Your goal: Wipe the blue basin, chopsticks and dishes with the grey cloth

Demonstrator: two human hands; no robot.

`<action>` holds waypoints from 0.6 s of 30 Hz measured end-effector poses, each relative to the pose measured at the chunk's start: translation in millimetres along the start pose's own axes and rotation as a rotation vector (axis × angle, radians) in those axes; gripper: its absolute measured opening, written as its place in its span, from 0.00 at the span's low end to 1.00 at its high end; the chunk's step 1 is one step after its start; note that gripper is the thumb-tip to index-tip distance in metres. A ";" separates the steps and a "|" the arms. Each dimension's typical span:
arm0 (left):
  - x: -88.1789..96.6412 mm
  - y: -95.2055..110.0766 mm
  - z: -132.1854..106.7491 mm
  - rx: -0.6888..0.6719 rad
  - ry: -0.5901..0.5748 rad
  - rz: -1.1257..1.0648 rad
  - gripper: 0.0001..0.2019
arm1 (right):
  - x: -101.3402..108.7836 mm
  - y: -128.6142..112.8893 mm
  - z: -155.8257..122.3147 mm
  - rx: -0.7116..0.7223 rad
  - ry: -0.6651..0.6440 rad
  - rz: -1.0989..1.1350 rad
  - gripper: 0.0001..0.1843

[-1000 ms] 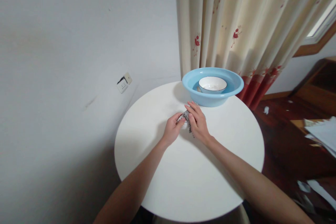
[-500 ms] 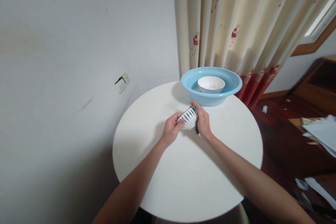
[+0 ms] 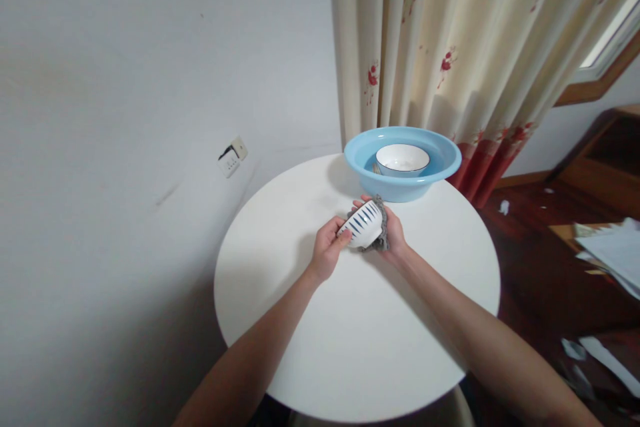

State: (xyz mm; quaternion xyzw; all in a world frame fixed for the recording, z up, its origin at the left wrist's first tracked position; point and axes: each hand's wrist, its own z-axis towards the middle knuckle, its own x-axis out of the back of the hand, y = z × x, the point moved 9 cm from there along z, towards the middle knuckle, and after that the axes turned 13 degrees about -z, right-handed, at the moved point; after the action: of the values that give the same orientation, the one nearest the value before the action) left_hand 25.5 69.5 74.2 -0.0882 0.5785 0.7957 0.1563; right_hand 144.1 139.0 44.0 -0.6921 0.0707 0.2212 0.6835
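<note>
A small white bowl with dark blue strokes is tilted on its side above the round white table. My left hand pinches its left rim, thumb on the outer wall and fingers hidden behind. On the other side my right hand presses a crumpled grey cloth against the bowl's far side and base. The fingertips of that hand show past the bowl's upper edge. The bowl's inside is turned away from view.
A light blue basin stands at the table's back edge, holding a larger white bowl with a dark rim. The round white table lies close to the wall, by a flowered curtain. Papers lie at the right.
My right hand has shifted behind and under the bowl, and more of the grey cloth shows around it. The bowl has turned slightly. My left hand keeps its hold.
</note>
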 end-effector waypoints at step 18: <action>-7.0 5.0 3.5 0.070 -0.047 0.086 0.21 | -18.7 -70.2 -47.5 0.704 0.114 -0.731 0.22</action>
State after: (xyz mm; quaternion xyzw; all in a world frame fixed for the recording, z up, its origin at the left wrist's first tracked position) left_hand 30.5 70.4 82.0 -0.0391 0.6056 0.7827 0.1385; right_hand 165.5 92.7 114.2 -0.4105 -0.0685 -0.1077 0.9029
